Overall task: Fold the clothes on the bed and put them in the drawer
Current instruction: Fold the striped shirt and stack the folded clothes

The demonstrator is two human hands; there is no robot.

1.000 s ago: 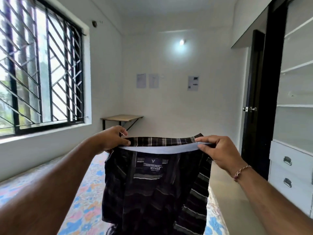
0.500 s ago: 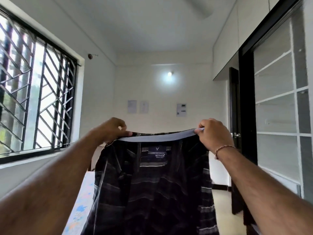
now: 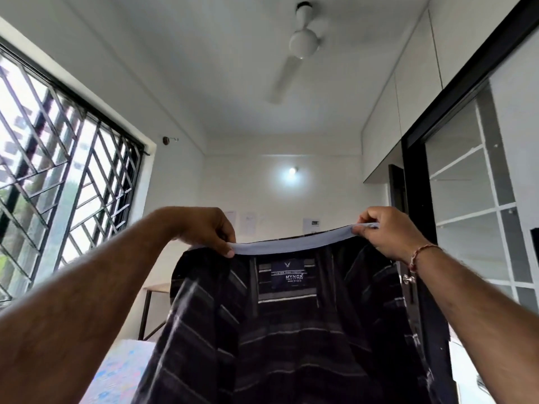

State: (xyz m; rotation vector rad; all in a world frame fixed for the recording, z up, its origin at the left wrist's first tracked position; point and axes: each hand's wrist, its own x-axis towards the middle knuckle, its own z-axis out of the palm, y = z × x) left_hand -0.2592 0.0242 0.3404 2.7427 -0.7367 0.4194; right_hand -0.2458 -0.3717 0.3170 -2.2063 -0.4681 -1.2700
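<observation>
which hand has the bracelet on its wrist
The right hand, pinching the shirt collar's right end; a red thread bracelet circles its wrist. The left hand's wrist is bare.

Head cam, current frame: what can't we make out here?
- Drawers: not in the head view; camera is tilted up toward the ceiling.
- Bed: only a floral corner shows; the dark striped shirt and arms cover the rest.
- Shirt's hem and sleeves: cut off by the bottom edge.
- Small print under MYNOX on the navy neck label: too small.
- Left hand and right hand fingertips: partly behind the pale blue collar.
</observation>
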